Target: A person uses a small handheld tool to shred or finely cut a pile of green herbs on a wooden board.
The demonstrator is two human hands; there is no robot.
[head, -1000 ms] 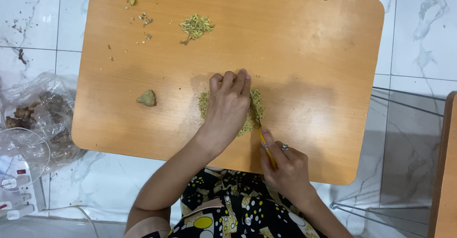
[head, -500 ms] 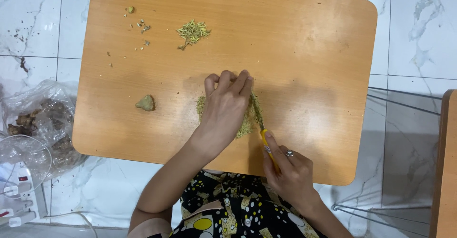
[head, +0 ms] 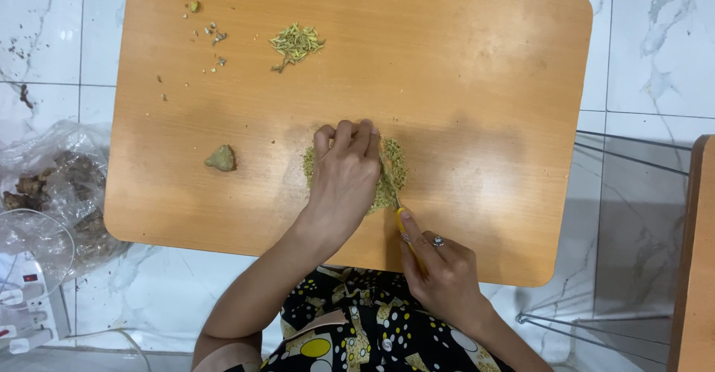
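1. Under the left hand (head: 344, 175), a flat heap of finely chopped greenish-yellow bits (head: 391, 171) is pressed onto the wooden board (head: 484, 81); the fingers are laid flat and together on it, nothing being gripped.
2. Just right of that hand, a yellow-handled knife (head: 406, 234) is clasped by the right hand (head: 439, 271), its blade set at the heap's edge.
3. Left of the left hand, a small greenish lump (head: 221, 158) is seen alone.
4. Beyond the fingertips, a loose pile of pale shreds (head: 296, 43) is seen.
5. Far left, off the board, a crumpled clear plastic bag (head: 56, 171) of brown pieces is seen.
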